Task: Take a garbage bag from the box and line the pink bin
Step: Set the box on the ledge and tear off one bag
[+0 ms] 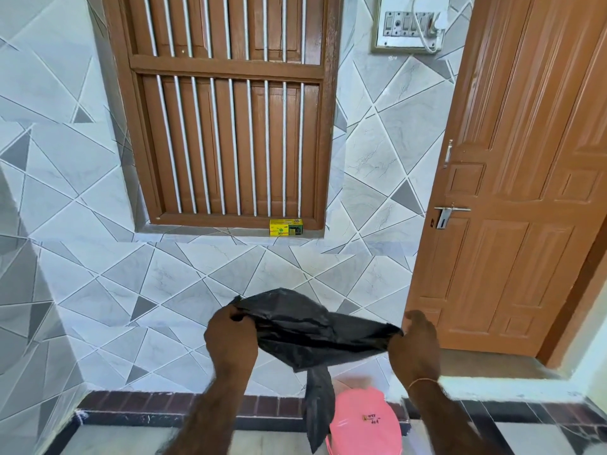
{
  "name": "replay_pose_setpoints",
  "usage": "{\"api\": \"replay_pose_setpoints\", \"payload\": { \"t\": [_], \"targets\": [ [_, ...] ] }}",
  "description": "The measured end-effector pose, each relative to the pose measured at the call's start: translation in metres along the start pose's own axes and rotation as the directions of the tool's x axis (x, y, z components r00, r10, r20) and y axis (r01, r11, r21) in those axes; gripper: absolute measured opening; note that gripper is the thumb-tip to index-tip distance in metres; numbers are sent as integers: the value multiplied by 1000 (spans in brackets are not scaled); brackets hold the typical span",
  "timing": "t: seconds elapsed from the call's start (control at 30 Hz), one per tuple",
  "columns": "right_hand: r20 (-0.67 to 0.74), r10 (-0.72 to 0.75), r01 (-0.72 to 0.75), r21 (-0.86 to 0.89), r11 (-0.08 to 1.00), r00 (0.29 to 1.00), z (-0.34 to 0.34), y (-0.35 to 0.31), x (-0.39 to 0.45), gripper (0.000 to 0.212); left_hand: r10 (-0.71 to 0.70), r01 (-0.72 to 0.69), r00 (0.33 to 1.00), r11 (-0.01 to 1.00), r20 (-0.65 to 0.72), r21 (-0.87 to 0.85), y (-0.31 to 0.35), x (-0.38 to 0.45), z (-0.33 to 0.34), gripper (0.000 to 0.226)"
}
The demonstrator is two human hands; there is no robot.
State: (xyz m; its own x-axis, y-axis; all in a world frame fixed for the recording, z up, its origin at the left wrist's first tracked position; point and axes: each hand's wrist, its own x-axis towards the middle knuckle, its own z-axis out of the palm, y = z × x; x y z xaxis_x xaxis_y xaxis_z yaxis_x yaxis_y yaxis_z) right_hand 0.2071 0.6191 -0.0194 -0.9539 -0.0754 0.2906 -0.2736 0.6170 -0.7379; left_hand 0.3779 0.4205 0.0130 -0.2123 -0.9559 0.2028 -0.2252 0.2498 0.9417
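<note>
A: Status on the bag?

B: Thin black plastic garbage bag (pixel 305 326) is out of the box and held up in the air, stretched between both hands in front of the grey-and-white geometric tiled wall (pixel 184 290). Left hand (pixel 230 336) pinches the bag's left edge, fingers curled onto the film. Right hand (pixel 415 343) pinches the right corner, thumb and fingers closed on it.

A: Opened up?

B: Partly. The upper part is crumpled and spread between the hands; a narrow twisted tail hangs down from the middle.

A: Where's the bin?

B: Pink plastic bin (pixel 364 418) sits on the floor directly below the hands, against the dark brick-pattern skirting (pixel 164 402). The bag's hanging tail overlaps the bin's left side in view; can't tell if they touch. The bin's pink top carries a small label with handwriting, too small to read.

A: And the box?

B: Small yellow-and-green cardboard box (pixel 285 227) rests on the tiled window sill (pixel 197 233), at the right end, just under the brown wooden window with white vertical bars (pixel 226 110). Well apart from the hands.

A: Anything else around?

B: Brown panelled wooden door (pixel 512 192) on the right with a metal latch (pixel 446 215). White switchboard (pixel 407 24) on the wall above, with a white cable plugged in. A thin thread bracelet (pixel 423 381) sits on the right wrist.
</note>
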Motion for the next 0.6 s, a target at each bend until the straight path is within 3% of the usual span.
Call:
{"api": "replay_pose_setpoints", "payload": {
  "t": [0.07,0.13,0.2,0.27,0.33,0.4,0.47,0.53,0.6],
  "targets": [
    [-43,-207,197,-176,965,977,6,-4,-11,60,19,-18,997,1000,70,-13,5,-4,6,17],
    [-82,-485,477,-104,873,870,12,-19,-28,63,41,-36,990,999,136,-39,11,-7,12,18],
    [10,-662,662,42,749,749,17,-38,-48,59,68,-54,979,996,191,-75,14,-8,16,21],
    [179,-671,676,38,736,719,28,-45,-58,62,107,-85,965,991,238,-101,20,-8,15,27],
    [299,-551,572,21,820,779,41,-35,-51,51,120,-80,949,986,290,-144,24,-7,10,34],
    [327,-374,362,99,927,868,49,-24,-42,33,131,-74,924,983,359,-168,21,-1,2,41],
    [255,-147,81,255,964,956,51,-16,-26,31,237,-254,856,967,459,-26,10,8,-2,44],
    [153,106,-156,367,917,983,47,-16,-7,35,308,-560,746,770,591,306,-6,18,-7,42],
    [59,231,-235,396,887,971,38,-15,11,34,237,-624,759,530,606,575,-15,19,-14,32]
  ]
}}
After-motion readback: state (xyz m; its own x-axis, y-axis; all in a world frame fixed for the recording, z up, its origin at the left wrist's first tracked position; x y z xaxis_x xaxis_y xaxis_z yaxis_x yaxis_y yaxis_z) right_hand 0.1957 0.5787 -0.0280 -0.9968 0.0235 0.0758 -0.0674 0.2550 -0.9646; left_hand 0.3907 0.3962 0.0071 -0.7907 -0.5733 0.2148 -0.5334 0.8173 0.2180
